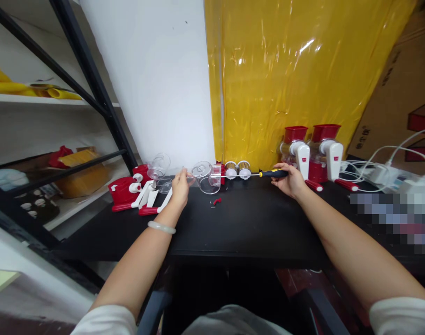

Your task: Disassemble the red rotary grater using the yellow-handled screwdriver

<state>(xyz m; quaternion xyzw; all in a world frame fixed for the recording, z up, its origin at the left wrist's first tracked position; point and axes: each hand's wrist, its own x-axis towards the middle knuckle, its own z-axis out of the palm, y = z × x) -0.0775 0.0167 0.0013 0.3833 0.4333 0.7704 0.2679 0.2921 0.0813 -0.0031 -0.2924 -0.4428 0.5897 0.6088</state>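
My right hand (pixel 289 180) grips a screwdriver (pixel 273 173) by its black and yellow handle. Its long metal shaft points left across the back of the table. The far end of the shaft reaches my left hand (pixel 180 186), whose fingers are pinched together there; whatever they hold is too small to make out. Beneath and behind the shaft stands a clear plastic housing (pixel 209 185). Close to my left hand lie a white crank handle with a red grip (pixel 149 211) and a red base (pixel 122 190). A small red part (pixel 217 201) rests on the black table (pixel 247 223).
Two metal grater drums (pixel 238 170) stand by the yellow-wrapped panel (pixel 296 70). Two red and white rotary graters (pixel 327 153) are at the right, beside white cables and a power strip (pixel 385 173). A black-framed shelf (pixel 105 111) borders the left.
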